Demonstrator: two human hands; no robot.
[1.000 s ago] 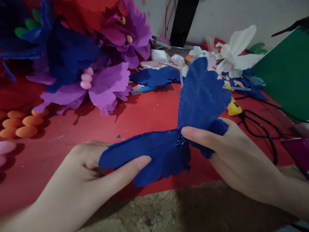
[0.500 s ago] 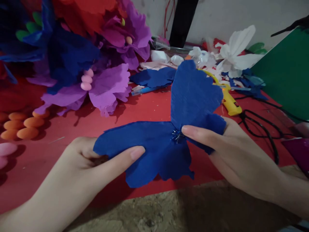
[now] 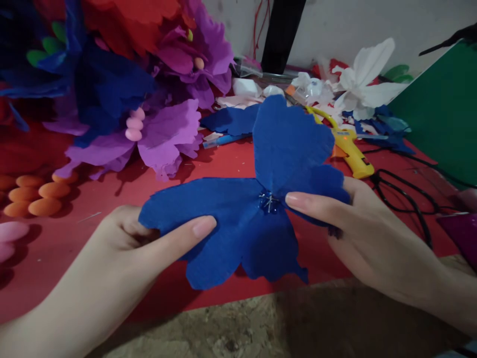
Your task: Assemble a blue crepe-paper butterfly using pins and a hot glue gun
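A blue artificial flower [image 3: 219, 204] with ruffled petals is held up over the red tabletop, its petals spread apart. Clear, shiny glue with thin wire-like strands shows at its centre [image 3: 269, 202]. My left hand [image 3: 149, 248] pinches the left petal, thumb on top and fingers mostly hidden beneath. On the other side, my right hand [image 3: 357, 223] grips the right petal, its thumb lying close to the centre; its other fingers are behind the petal. One broad petal [image 3: 290, 139] stands up at the back, between the hands.
A yellow glue gun [image 3: 352, 151] with a black cable lies at right on the red tabletop [image 3: 219, 164]. Purple, red and blue flowers crowd the left, near orange egg-shaped pieces [image 3: 44, 206]. A white flower [image 3: 363, 89] and a green board [image 3: 439, 109] stand at back right.
The blue flower has opened flatter and shifted slightly left, showing more of its glued centre. My right hand has turned a little, with its thumb drawn slightly away from the centre.
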